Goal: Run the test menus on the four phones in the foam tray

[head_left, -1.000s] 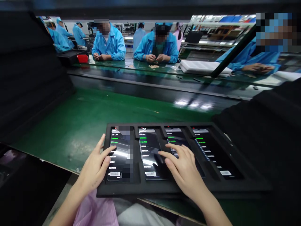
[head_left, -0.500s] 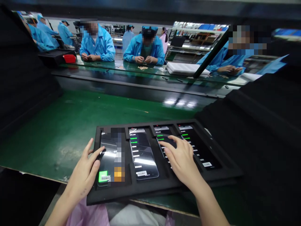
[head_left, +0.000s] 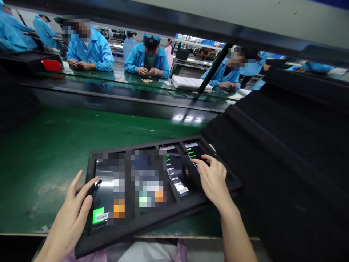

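A black foam tray (head_left: pixel 120 234) lies at a slant near the bench's front edge, with smartphones in a row in its slots. My left hand (head_left: pixel 72 207) is open at the tray's left end, its index fingertip at the edge of the leftmost phone (head_left: pixel 103 196). That screen shows a green block, and a barcode label is stuck near its bottom. The second phone (head_left: pixel 148 182) is mostly pixelated. White and green text lines show on the third phone (head_left: pixel 173 169). Over the rightmost phone (head_left: pixel 192 150) is my right hand (head_left: pixel 214 178), fingers spread, index finger pointing at its screen and partly hiding it.
Black foam sheets (head_left: pixel 272 138) rise on the right, with a dark panel on the left. The green bench (head_left: pixel 65 145) runs beneath. Across a dark ledge (head_left: pixel 109 96), people in blue coats sit at another bench with a red bin (head_left: pixel 51 65) and a white stack (head_left: pixel 191 83).
My right hand has gone from the third phone to the rightmost one. The second phone's text list has given way to coloured blocks. The camera view has turned rightward.
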A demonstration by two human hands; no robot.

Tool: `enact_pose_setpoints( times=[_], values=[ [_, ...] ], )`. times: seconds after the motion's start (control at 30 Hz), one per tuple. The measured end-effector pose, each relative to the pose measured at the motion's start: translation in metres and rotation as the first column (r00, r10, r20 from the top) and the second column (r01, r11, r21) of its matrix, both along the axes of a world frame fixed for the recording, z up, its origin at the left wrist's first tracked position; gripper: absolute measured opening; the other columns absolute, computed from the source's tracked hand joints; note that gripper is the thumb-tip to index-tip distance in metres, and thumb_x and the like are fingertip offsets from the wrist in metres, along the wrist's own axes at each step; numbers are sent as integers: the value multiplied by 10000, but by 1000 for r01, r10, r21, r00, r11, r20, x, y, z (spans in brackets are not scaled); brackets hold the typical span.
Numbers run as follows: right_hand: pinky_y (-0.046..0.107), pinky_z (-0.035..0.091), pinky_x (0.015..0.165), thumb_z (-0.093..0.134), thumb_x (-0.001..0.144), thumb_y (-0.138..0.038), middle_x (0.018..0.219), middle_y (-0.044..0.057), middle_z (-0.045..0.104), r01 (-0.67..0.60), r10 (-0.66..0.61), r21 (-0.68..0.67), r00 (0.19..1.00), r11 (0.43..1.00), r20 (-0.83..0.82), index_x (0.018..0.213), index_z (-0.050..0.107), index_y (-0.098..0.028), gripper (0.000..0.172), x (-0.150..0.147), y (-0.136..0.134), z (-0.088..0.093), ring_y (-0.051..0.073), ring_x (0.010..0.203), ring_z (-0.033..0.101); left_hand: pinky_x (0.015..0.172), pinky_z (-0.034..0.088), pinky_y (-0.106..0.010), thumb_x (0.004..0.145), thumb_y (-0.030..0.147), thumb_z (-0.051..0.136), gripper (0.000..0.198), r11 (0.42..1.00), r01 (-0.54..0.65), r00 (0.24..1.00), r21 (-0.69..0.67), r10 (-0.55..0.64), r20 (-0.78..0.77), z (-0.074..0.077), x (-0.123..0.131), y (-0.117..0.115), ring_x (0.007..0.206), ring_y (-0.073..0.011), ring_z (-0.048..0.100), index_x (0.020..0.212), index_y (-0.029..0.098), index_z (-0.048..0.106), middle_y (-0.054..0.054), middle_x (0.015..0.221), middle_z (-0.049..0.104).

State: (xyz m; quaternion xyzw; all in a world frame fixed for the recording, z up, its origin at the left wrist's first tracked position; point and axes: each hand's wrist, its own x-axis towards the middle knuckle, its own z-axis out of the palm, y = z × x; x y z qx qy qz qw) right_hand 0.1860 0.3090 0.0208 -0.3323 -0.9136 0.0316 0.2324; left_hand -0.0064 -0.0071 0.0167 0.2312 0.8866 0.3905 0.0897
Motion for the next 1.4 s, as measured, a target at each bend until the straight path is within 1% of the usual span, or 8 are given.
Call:
enact_pose_setpoints(
  times=[0.17, 0.4, 0.63, 0.77, 0.97, 1.07, 1.23, 1.4],
  values=[
    [537, 314, 952, 149, 934, -442, 1144, 105, 474, 145, -146, -60, 989, 988, -15, 1047, 651, -288, 536, 16, 27, -6, 280, 1092, 430, 1085, 206, -565, 832, 556, 351, 514, 994, -53, 995, 100, 44, 87, -2, 12, 5, 1364, -279, 192, 1299, 342, 335, 2, 1491, 178],
    [538, 279, 968, 182, 936, -430, 1160, 106, 470, 102, -100, -45, 995, 994, 27, 1035, 663, -293, 509, 16, 33, -7, 283, 1112, 417, 1111, 137, -498, 810, 548, 396, 570, 979, -57, 992, 197, 33, 124, -11, 17, 0, 1378, -251, 160, 1343, 383, 278, 50, 1493, 206],
    [468, 325, 871, 231, 932, -360, 1041, 77, 551, 131, -120, 40, 971, 991, -205, 808, 702, -237, 502, 52, 17, -7, 232, 915, 484, 1090, 152, -499, 783, 553, 440, 599, 987, 25, 998, 161, -35, 59, -14, 18, -6, 1375, -261, 167, 1341, 457, 247, 95, 1486, 213],
    [436, 341, 830, 262, 924, -319, 995, 73, 562, 111, -92, 76, 971, 991, -222, 790, 702, -230, 469, 66, 8, -16, 220, 880, 488, 1068, 210, -507, 778, 552, 448, 605, 989, 41, 998, 145, -48, 43, -23, 10, -11, 1370, -269, 183, 1340, 484, 235, 113, 1482, 218],
    [477, 332, 874, 278, 919, -304, 1064, 77, 528, 110, -104, 50, 987, 993, -122, 885, 695, -251, 422, 68, 1, -22, 249, 983, 463, 1011, 288, -533, 713, 545, 547, 729, 991, 126, 992, 44, -125, -8, -46, -12, -27, 1361, -303, 187, 1353, 484, 201, 100, 1501, 163],
    [487, 322, 896, 269, 920, -280, 1035, 84, 523, 98, -77, 102, 978, 990, -193, 892, 686, -229, 421, 59, -15, -17, 238, 957, 470, 1017, 266, -547, 728, 568, 519, 710, 994, 99, 995, 47, -100, 30, -40, -7, -25, 1367, -293, 176, 1350, 493, 186, 103, 1505, 144],
    [463, 255, 991, 277, 917, -212, 1108, 68, 484, -233, 239, 74, 968, 970, -79, 1016, 641, -249, 379, 36, -57, -11, 210, 1057, 444, 1089, 143, -515, 808, 552, 411, 588, 996, 17, 998, 86, -22, 64, -15, 14, -8, 1387, -227, 125, 1352, 450, 212, 88, 1503, 153],
    [482, 228, 1007, 268, 921, -193, 1172, 68, 462, -225, 225, 10, 974, 974, -34, 1032, 620, -257, 375, 16, -77, -11, 217, 1113, 407, 1109, 109, -519, 831, 508, 405, 571, 990, 37, 996, 133, -46, 72, -9, 18, -3, 1390, -227, 106, 1360, 388, 226, 36, 1510, 133]
  ],
)
